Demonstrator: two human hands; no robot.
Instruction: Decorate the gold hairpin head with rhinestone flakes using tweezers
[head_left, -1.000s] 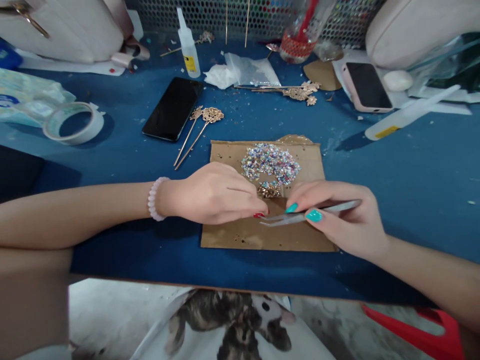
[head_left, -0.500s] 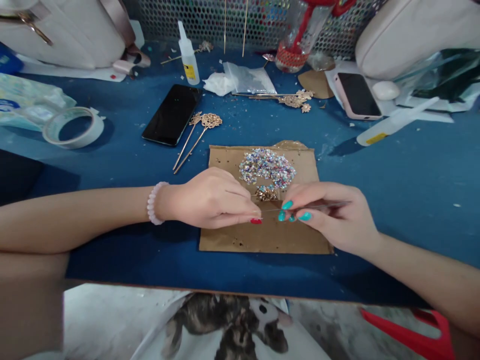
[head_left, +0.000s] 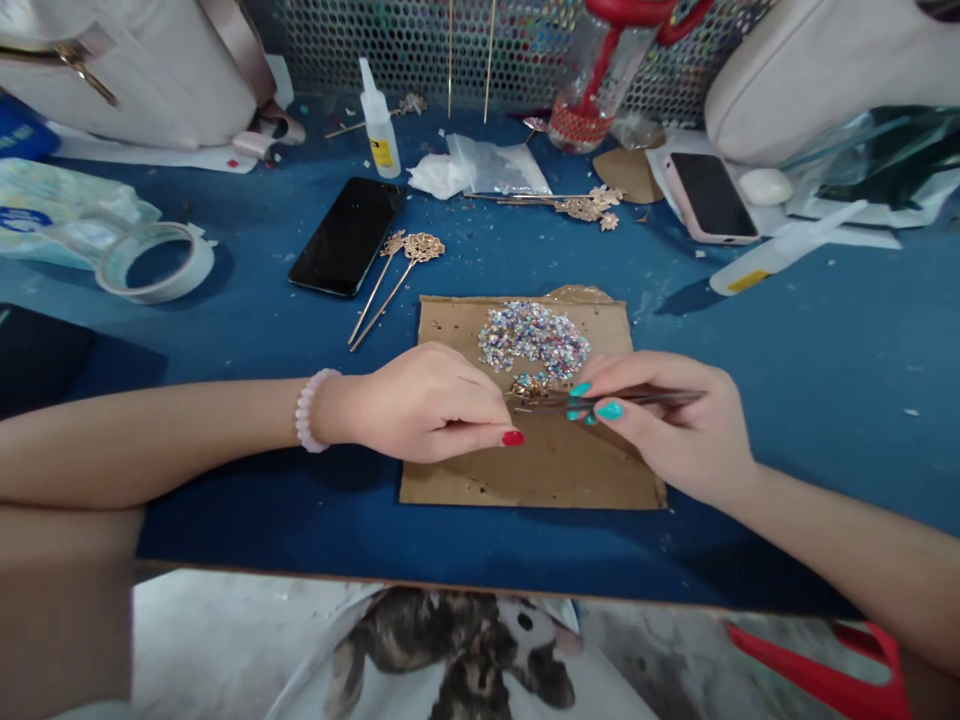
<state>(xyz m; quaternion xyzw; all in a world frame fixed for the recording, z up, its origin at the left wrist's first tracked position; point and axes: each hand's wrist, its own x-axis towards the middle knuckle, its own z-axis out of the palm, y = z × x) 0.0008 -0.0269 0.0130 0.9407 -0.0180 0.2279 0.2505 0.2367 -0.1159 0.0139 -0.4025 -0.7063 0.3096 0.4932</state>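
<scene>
My left hand [head_left: 439,405] is closed above the left part of a cardboard piece [head_left: 555,470], its fingertips at the thin stem of a gold ornament [head_left: 527,388]. Dark tweezers [head_left: 660,397] are gripped in my right hand [head_left: 686,425], their tips pointing left beside the ornament. The ornament is partly hidden behind the tweezers. Just beyond it, a pile of small iridescent rhinestones [head_left: 534,338] lies on the cardboard.
Gold hairpins [head_left: 422,248] and a black phone [head_left: 347,237] lie left of the cardboard's far edge. Farther off are a glue bottle [head_left: 379,125], more hairpins [head_left: 589,205] and a pink phone [head_left: 711,195]. A tape roll [head_left: 155,262] lies left; another bottle [head_left: 780,255] lies right.
The tweezers in my right hand have moved slightly away from me, to the ornament. My left hand has shifted little; its thumb sits slightly apart from the ornament.
</scene>
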